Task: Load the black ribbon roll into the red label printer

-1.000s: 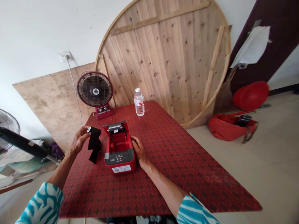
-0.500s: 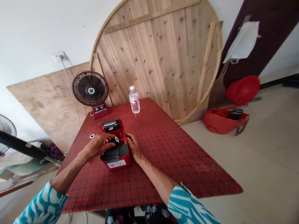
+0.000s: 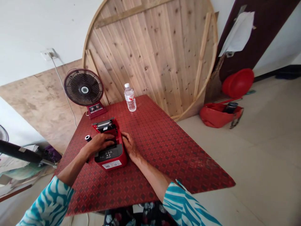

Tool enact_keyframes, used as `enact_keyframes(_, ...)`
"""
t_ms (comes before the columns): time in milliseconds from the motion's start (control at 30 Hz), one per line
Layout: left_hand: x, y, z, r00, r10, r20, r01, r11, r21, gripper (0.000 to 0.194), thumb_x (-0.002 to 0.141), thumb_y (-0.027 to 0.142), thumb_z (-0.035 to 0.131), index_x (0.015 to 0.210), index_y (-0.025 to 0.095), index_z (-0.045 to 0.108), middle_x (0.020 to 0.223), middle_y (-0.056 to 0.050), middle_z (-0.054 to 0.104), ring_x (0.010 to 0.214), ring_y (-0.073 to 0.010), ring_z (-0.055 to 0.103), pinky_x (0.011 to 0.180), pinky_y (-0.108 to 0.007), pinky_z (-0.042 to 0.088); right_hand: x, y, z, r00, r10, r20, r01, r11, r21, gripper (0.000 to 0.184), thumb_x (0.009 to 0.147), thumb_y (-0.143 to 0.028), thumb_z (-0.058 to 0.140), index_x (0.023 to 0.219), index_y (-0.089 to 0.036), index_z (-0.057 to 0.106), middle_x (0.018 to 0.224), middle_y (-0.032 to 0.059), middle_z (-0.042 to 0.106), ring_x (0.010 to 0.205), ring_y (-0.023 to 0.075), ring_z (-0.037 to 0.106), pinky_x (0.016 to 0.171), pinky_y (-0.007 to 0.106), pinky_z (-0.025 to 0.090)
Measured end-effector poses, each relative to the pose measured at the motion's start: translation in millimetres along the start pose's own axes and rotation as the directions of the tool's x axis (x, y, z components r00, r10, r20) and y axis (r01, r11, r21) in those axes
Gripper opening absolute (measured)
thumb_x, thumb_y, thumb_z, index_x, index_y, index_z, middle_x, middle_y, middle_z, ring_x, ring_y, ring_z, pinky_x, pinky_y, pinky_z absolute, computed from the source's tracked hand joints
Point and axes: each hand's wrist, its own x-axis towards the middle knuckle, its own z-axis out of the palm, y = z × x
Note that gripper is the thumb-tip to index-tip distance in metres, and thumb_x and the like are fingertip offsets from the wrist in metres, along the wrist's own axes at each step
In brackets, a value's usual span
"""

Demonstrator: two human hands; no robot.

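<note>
The red printer [image 3: 111, 154] ran near to far, the left hand [image 3: 99, 142] dipping in from the left, its hold hidden, the right hand [image 3: 130, 147] loosely open against the right side.

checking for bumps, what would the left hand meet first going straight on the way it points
The left hand would likely meet the red printer's right inner wall first; depth is unclear.

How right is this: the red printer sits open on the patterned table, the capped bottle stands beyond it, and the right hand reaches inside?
Not quite: the left hand reaches inside the red printer, as the head view shows; the right hand is at its side. The printer sits open on the patterned table with the capped bottle beyond it.
</note>
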Motion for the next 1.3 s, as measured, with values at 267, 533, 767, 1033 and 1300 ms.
enact_keyframes(267,-61,3,8.3,0.978,-0.005,-0.207,-0.049,0.965,-0.258,0.031,0.082,0.043,0.060,0.103,0.025,0.074,0.096,-0.004,0.076,0.081,-0.0211,0.069,0.074,-0.028,0.053,1,2,0,0.999,0.002,-0.034,-0.002,1.000,-0.002,0.031,0.084,-0.038,0.048,0.107,-0.027,0.065,0.112,0.0018,0.067,0.111,0.0200,0.057,0.102,0.038,0.040)
enact_keyframes(533,-58,5,20.8,0.931,-0.054,-0.361,-0.053,0.959,-0.278,0.027,0.085,0.040,0.056,0.090,0.021,0.074,0.083,-0.004,0.076,0.072,-0.0190,0.068,0.065,-0.027,0.052,0,4,0,0.999,-0.027,-0.032,0.026,0.999,-0.027,0.033,0.084,-0.037,0.047,0.109,-0.025,0.065,0.113,0.0032,0.067,0.112,0.0200,0.058,0.102,0.038,0.040)
enact_keyframes(767,-80,23,36.2,0.775,0.281,-0.566,-0.253,0.959,0.129,0.016,0.091,0.028,0.056,0.087,0.024,0.071,0.093,-0.003,0.075,0.088,-0.0182,0.068,0.092,-0.038,0.045,1,6,-2,0.999,-0.041,-0.023,0.041,0.999,-0.025,0.032,0.085,-0.037,0.048,0.109,-0.025,0.065,0.113,0.0026,0.067,0.111,0.0196,0.058,0.101,0.037,0.041)
enact_keyframes(1033,-88,23,56.9,0.732,0.318,-0.603,-0.223,0.948,0.228,0.017,0.092,0.023,0.053,0.099,0.024,0.068,0.101,-0.006,0.074,0.096,-0.0196,0.067,0.100,-0.043,0.041,19,-2,4,0.999,0.013,-0.044,-0.013,1.000,0.009,0.039,0.085,-0.045,0.048,0.118,-0.027,0.061,0.121,0.0038,0.065,0.118,0.0209,0.055,0.105,0.039,0.039)
enact_keyframes(1300,-94,21,68.7,0.717,0.311,-0.624,-0.206,0.950,0.236,0.017,0.091,0.021,0.054,0.106,0.023,0.063,0.110,-0.007,0.071,0.107,-0.0214,0.064,0.101,-0.045,0.039,70,-59,18,0.985,-0.173,0.024,0.175,0.981,-0.089,0.035,0.088,-0.051,0.045,0.103,-0.029,0.067,0.112,-0.0004,0.067,0.120,0.0187,0.051,0.110,0.038,0.034)
